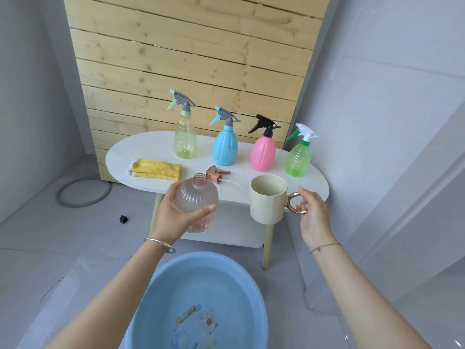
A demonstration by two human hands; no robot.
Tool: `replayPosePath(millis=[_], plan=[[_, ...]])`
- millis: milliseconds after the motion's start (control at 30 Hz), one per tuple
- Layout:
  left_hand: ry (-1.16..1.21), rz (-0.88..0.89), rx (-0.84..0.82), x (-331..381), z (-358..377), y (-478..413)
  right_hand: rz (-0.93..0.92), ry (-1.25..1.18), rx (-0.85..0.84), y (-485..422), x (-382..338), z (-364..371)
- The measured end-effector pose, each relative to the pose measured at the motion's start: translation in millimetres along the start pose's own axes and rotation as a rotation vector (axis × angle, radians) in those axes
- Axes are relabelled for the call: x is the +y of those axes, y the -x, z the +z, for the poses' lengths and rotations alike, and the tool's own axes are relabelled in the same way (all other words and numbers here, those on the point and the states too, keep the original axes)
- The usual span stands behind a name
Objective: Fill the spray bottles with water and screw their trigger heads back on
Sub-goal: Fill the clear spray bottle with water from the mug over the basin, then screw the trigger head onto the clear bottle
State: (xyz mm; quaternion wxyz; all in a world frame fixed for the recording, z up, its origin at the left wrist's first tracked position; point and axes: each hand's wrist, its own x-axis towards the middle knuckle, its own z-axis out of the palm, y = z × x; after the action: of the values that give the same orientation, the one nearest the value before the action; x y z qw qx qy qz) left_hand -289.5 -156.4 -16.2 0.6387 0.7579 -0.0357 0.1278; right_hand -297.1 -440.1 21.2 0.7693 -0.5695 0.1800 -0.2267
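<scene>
We grip the uncapped pink bottle (196,201) in the left hand (173,214), in front of the table (136,152). The right hand (313,212) holds the cream cup (268,200) by its ring handle; contents not discernible. The orange trigger head (217,172) lies on the table, partly behind the bottle's neck. The blue basin (201,280) is cut off below

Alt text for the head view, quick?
Left hand grips an uncapped peach bottle; right hand holds a cream mug by its handle. A peach trigger head lies on the white table before four capped bottles; a blue basin sits below.
</scene>
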Motion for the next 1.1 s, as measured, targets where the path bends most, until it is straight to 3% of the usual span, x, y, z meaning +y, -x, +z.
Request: replayPosePath(millis=[367, 700, 833, 967, 1100], plan=[[0.099, -0.067, 0.089, -2.6, 39.3, -42.5, 0.11, -0.023, 0.199, -96.6, 14.3, 18.3], [0.104, -0.101, 0.094, -15.4, 61.5, -58.5, 0.172, -0.016, 0.161, -139.8, 48.6, 19.2], [0.105, -0.107, 0.097, -15.8, 63.6, -59.2, 0.165, 0.123, 0.142, -140.4, 51.7, 9.7], [0.102, -0.112, 0.115, -12.0, 61.0, -59.0, -0.003, 0.371, 0.117, -130.4, 43.6, 11.1], [0.096, -0.103, 0.13, -7.5, 53.2, -61.2, -0.511, 0.502, 0.054, -101.4, 26.7, 37.2]])
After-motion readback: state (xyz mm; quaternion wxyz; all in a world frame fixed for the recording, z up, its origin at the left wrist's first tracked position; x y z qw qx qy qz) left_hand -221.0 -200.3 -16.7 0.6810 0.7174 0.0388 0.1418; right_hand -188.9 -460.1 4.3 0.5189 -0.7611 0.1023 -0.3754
